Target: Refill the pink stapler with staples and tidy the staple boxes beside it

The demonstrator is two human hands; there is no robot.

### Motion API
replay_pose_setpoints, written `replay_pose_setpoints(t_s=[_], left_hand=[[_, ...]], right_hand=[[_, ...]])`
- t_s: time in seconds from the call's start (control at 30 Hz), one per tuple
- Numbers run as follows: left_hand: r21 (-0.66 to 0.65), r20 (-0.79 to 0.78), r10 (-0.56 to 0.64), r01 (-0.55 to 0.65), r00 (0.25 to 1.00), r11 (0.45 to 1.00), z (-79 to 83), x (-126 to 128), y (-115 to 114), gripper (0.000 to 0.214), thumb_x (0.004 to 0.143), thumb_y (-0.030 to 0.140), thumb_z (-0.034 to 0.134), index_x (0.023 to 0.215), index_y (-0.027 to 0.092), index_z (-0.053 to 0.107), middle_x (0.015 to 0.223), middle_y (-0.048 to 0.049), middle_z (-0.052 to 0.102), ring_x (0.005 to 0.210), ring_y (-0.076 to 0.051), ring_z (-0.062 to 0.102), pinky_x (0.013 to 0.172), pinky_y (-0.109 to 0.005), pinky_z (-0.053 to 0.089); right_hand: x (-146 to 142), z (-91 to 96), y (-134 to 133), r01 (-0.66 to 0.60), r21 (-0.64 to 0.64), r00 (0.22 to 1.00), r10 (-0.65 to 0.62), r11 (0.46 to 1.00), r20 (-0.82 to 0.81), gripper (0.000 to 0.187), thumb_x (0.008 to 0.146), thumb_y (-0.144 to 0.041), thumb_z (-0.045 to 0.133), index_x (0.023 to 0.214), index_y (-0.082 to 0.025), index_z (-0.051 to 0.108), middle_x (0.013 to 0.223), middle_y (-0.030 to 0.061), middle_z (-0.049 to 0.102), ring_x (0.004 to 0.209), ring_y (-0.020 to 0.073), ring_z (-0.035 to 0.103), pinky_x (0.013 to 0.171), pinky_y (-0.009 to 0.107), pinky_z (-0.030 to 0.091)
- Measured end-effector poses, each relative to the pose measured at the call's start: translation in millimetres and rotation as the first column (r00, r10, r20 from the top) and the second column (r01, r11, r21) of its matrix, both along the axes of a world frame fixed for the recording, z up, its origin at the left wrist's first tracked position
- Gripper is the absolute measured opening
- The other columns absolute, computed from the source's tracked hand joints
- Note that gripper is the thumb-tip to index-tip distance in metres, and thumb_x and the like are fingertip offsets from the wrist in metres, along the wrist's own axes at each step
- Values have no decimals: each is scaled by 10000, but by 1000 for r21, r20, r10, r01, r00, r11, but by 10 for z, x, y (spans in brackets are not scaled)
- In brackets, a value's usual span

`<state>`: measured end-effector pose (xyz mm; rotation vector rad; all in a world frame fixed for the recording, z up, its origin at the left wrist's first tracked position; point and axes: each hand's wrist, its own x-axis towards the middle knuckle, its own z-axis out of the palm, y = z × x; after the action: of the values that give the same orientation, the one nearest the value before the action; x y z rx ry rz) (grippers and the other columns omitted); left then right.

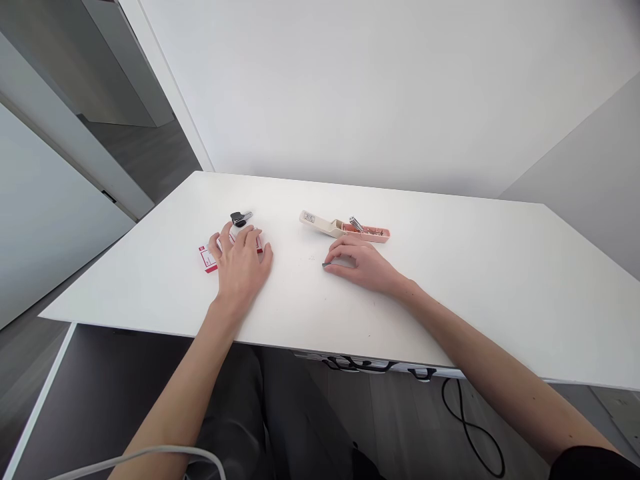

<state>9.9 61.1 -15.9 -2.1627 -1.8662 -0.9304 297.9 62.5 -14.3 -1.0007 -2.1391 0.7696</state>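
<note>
My left hand [243, 261] lies flat with fingers spread on a small red-and-white box [206, 259] on the white table [475, 293]. Just beyond its fingertips sits a small black-and-silver object [241, 217]. My right hand [363, 263] rests on the table with fingers curled, pinching a small dark grey piece [326, 265] at its fingertips. Behind that hand lies an open beige and pink stapler [345, 227], its tray showing staples and a small metal part [356, 223].
A plain white wall stands behind the table. Black cables [467, 427] hang under the table's front edge at the right. A white cable [150, 455] runs across my lap at the bottom left. A doorway and grey floor lie to the left.
</note>
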Motion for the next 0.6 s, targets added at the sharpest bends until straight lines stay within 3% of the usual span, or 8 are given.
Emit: replay_pose_setpoints(t_s=[0.17,0.33,0.47,0.6], left_hand=[[31,-26,56,-56,998,998,-12,6,3,324,957,303,538,1229,207,688,1368,-188,673,1496,-474,372,1203,-714,227],[49,-36,65,-63,997,997,7,15,2,395,958,321,557,1323,190,630,1492,-215,570,1509,-468,354,1201,-692,253],[57,-42,-9,11,999,998,55,58,-13,394,970,305,559,1349,207,602,1487,-203,575,1515,-443,365,1187,-668,307],[36,-106,-185,190,977,981,97,160,-6,353,995,293,550,1336,225,603,1484,-179,589,1514,-403,392,1191,-633,356]], right_hand=[[-21,66,-29,66,-106,993,-76,992,-86,224,950,-488,738,956,-269,779,1041,60,763,998,255,676,899,440,549],[-19,113,-18,50,-356,947,-157,933,-280,318,903,-547,786,1004,-245,789,999,58,779,891,210,703,884,411,570],[21,159,32,26,-401,884,-208,916,-418,392,883,-603,800,1042,-245,796,938,47,758,806,176,650,841,388,560],[89,195,93,39,-421,813,-274,906,-514,423,893,-637,776,1086,-261,801,914,34,712,794,167,597,843,375,548]])
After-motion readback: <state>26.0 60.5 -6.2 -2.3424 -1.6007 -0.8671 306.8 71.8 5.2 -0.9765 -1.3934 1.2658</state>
